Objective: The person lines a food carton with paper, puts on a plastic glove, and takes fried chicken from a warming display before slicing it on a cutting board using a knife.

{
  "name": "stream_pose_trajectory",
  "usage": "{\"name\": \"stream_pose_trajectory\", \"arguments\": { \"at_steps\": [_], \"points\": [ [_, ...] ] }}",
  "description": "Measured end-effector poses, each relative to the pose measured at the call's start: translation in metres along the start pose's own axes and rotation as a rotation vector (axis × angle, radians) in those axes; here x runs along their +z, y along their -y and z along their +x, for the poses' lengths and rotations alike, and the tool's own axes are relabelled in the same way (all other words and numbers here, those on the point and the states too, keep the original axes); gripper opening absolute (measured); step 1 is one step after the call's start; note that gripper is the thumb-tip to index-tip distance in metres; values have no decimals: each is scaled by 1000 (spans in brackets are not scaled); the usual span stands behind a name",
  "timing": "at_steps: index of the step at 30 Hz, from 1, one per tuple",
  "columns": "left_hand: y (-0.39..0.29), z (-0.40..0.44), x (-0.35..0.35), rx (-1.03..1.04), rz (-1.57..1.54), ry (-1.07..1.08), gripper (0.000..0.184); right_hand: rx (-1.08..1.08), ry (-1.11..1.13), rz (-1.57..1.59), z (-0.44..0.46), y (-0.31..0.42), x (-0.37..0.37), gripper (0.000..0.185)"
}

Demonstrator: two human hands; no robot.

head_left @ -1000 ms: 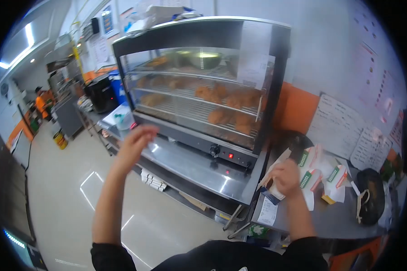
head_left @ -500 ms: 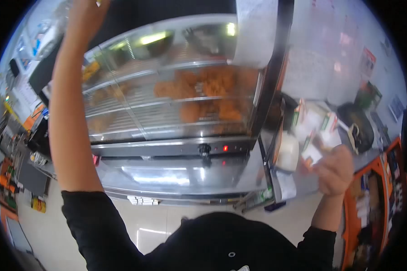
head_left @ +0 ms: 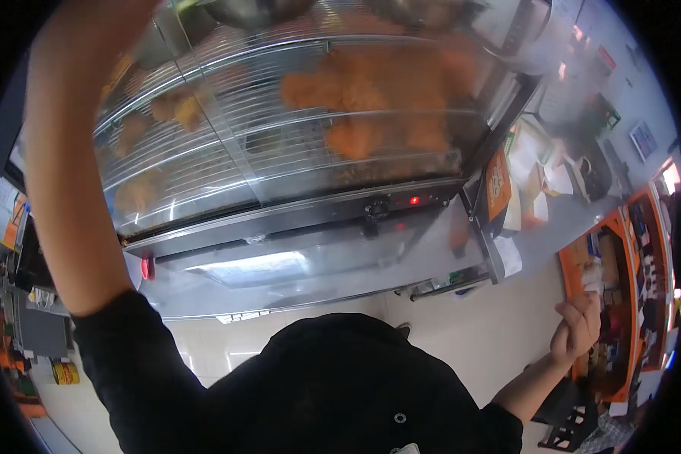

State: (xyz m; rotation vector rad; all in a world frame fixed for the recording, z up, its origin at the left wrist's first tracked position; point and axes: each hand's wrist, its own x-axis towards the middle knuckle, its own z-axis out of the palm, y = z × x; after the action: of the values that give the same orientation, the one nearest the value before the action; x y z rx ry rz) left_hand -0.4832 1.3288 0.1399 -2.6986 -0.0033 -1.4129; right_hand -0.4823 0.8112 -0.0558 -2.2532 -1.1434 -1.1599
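My left arm reaches up along the left side of the glass warming cabinet (head_left: 280, 212); the hand at its end (head_left: 102, 19) is blurred and cut off by the top edge, its fingers hidden. Behind the glass, brown fried pieces (head_left: 371, 91) lie on wire racks, with metal bowls (head_left: 261, 11) above them. My right hand (head_left: 577, 327) hangs low at the right with its fingers curled in, nearest to the orange shelf, and what it holds, if anything, is hidden.
Right of the cabinet, a metal counter (head_left: 560, 236) bears an orange-sided box (head_left: 499, 184), white paper packets (head_left: 533, 163), and a dark bag (head_left: 594, 170). An orange shelf unit (head_left: 620, 378) stands at the right. A yellow tin (head_left: 65, 372) is on the floor at far left.
The view has moved closer to the cabinet. My left hand has gone from in front of the cabinet up to the top edge. My right hand has left the packets and moved down and right.
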Motion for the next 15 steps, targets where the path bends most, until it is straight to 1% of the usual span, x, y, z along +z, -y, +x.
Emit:
{"name": "stream_pose_trajectory", "arguments": {
  "at_steps": [1, 2, 3, 4, 5, 6, 7, 8, 9, 10, 11, 12, 13, 14, 15],
  "points": [
    [-4, -51, 7, 4, -187, 181, 34, 23, 25, -2, -2, 5, 2, 19],
    [-36, -83, 11, 326, -350, 348, 35, 52, 43, -15, -5, 10, 3, 18],
    [-68, -115, 16, 611, -561, 581, 36, 87, 58, -49, -10, 13, 2, 18],
    [-69, -160, 38, 468, -582, 742, 41, 107, 42, -86, -22, 17, 8, 13],
    [-62, -202, 64, 313, -572, 1021, 47, 136, 22, -161, -35, 18, 13, 10],
    [-32, -269, 105, 214, -595, 1170, 55, 200, 105, -115, -39, 23, 11, 11],
    [-1, -321, 140, 87, -577, 1430, 62, 228, 129, -70, -34, 29, 17, 9],
    [19, -362, 163, 47, -516, 1463, 65, 258, 141, 22, -45, 28, 27, 15],
    [27, -390, 178, -144, -392, 1442, 68, 234, 101, 3, -45, 31, 38, 10],
    [42, -424, 198, -72, -277, 1235, 59, 226, 102, 45, -42, 34, 47, 12],
    [44, -429, 205, -187, -299, 1275, 60, 211, 181, 24, -38, 39, 52, 19],
    [64, -476, 240, 603, 244, 1086, 37, 211, 157, 48, -29, 48, 58, 17],
    [86, -519, 278, 374, 195, 1209, 48, 193, 165, 71, -25, 52, 64, 16],
    [79, -510, 280, 249, 156, 1347, 46, 160, 174, 117, -24, 59, 69, 16],
    [59, -466, 275, 183, 69, 1389, 44, 175, 192, 118, -22, 57, 73, 15]
  ]
}}
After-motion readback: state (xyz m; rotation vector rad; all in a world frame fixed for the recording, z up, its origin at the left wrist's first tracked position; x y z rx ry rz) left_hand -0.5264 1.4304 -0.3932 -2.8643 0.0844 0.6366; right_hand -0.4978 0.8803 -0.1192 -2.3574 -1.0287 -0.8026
